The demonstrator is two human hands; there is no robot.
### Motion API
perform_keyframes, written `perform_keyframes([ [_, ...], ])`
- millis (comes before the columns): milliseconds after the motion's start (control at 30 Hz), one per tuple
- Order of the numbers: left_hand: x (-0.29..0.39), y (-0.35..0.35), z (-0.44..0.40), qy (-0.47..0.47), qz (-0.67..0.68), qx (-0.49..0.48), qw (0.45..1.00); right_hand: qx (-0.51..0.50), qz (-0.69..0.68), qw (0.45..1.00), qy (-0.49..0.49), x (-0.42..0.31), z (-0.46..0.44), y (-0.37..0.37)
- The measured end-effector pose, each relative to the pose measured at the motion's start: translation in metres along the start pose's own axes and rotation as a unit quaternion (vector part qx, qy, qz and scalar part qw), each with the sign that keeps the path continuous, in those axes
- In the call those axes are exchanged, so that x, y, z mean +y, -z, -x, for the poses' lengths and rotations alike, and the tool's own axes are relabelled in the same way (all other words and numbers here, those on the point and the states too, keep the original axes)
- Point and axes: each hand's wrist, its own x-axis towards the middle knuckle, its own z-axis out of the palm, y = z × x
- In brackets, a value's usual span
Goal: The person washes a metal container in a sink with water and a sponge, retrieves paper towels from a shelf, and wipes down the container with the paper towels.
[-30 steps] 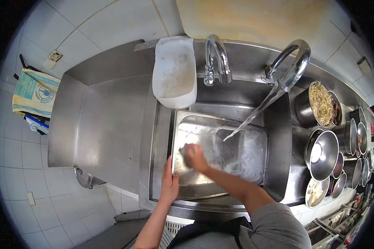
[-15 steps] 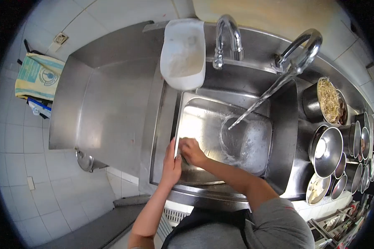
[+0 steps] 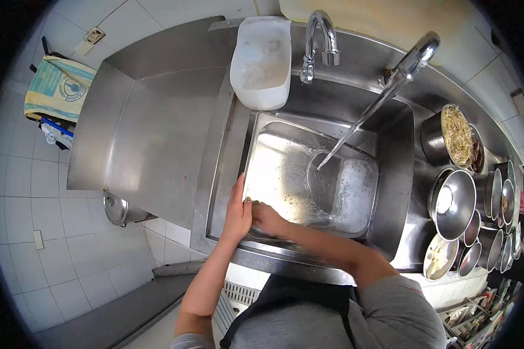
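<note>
A large rectangular metal tray [image 3: 279, 171] lies in the sink, tilted, its left edge raised. Water streams into it from the right faucet [image 3: 419, 55], and suds gather on its right side. My left hand [image 3: 237, 216] is closed on the tray's left rim, near the front corner. Just inside that corner, my right hand [image 3: 268, 220] presses against the tray wall with its fingers curled. Whatever those fingers may hold is hidden.
A white plastic tub [image 3: 261, 64] stands at the sink's back left, beside a second faucet [image 3: 320, 43]. Right of the sink [image 3: 397, 203] are stacked metal bowls [image 3: 455, 203] and a pot of bean sprouts [image 3: 436, 136]. A steel counter [image 3: 157, 128] extends left.
My right hand has slid along the tray's left side toward the front corner. The whole view has shifted slightly; my left hand still grips the rim and the water still runs.
</note>
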Motion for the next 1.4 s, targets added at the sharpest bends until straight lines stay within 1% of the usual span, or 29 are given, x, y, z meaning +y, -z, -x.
perform_keyframes([
  [100,0.000,0.003,-0.001,-0.004,-0.008,-0.008,1.000,-0.140,0.085,0.981,-0.105,0.000,0.022,0.036],
  [133,0.001,0.002,-0.001,-0.004,-0.008,-0.008,1.000,-0.097,0.093,0.977,-0.164,0.022,0.053,0.048],
  [167,0.003,0.002,0.001,0.000,-0.010,-0.007,1.000,-0.172,0.232,0.923,-0.253,0.034,0.079,0.073],
  [200,0.006,0.002,0.001,0.004,-0.013,-0.004,1.000,-0.316,0.294,0.837,-0.336,0.020,0.080,0.109],
  [300,0.005,0.000,-0.003,-0.005,-0.020,0.006,1.000,-0.273,0.333,0.833,-0.348,0.057,0.114,0.107],
  [367,0.001,0.001,0.002,-0.001,-0.020,0.002,1.000,-0.150,0.227,0.924,-0.269,0.024,0.068,0.066],
  [400,0.001,0.001,0.001,0.001,-0.014,0.001,1.000,-0.081,0.169,0.961,-0.203,0.023,0.046,0.033],
  [433,0.002,0.000,-0.001,0.002,-0.008,0.000,1.000,-0.114,0.168,0.953,-0.226,0.012,0.017,0.005],
  [500,0.002,0.000,-0.002,-0.017,-0.015,0.009,1.000,-0.015,0.099,0.983,-0.156,0.002,-0.006,-0.019],
  [533,0.001,0.001,0.000,-0.025,-0.018,0.007,0.999,-0.030,0.109,0.974,-0.197,0.000,0.002,-0.012],
  [600,-0.002,0.000,0.000,-0.023,-0.002,0.008,1.000,-0.067,0.137,0.950,-0.273,0.002,0.035,0.032],
  [633,-0.003,-0.001,-0.001,-0.022,0.008,0.011,1.000,-0.105,0.167,0.933,-0.300,0.005,0.055,0.060],
  [667,-0.001,0.000,-0.001,-0.024,-0.002,0.009,1.000,-0.117,0.222,0.916,-0.313,0.034,0.087,0.074],
  [700,0.000,0.000,-0.001,-0.020,-0.006,0.010,1.000,-0.114,0.248,0.910,-0.311,0.069,0.122,0.091],
  [767,0.001,-0.001,-0.001,-0.010,-0.018,0.012,1.000,-0.115,0.286,0.855,-0.418,0.071,0.156,0.129],
  [867,0.001,-0.001,-0.001,-0.008,-0.006,0.012,1.000,-0.106,0.336,0.841,-0.410,0.092,0.172,0.123],
  [933,0.002,0.001,-0.002,-0.006,-0.007,0.009,1.000,-0.067,0.237,0.903,-0.352,0.036,0.119,0.103],
  [967,0.002,0.000,-0.001,-0.002,-0.007,0.007,1.000,-0.087,0.240,0.921,-0.294,0.050,0.107,0.074],
  [1000,0.002,-0.003,0.004,0.005,-0.005,0.006,1.000,-0.138,0.222,0.899,-0.351,0.017,0.069,0.068],
  [1100,0.003,0.000,0.002,0.009,-0.010,0.007,1.000,-0.063,0.228,0.910,-0.339,0.044,0.092,0.067],
  [1133,0.005,0.000,0.000,0.007,-0.009,0.008,1.000,0.022,0.221,0.922,-0.317,0.057,0.113,0.075],
  [1200,0.008,0.001,0.000,0.005,-0.006,0.008,1.000,0.086,0.283,0.871,-0.392,0.086,0.161,0.109],
  [1300,0.006,0.000,0.000,0.013,-0.013,0.010,1.000,0.075,0.256,0.813,-0.518,0.074,0.148,0.132],
  [1333,0.007,0.001,0.000,0.012,-0.016,0.014,1.000,0.164,0.159,0.891,-0.393,0.059,0.132,0.123],
  [1400,0.008,-0.001,0.000,0.009,-0.018,0.021,1.000,0.107,0.214,0.886,-0.397,0.062,0.109,0.090],
])
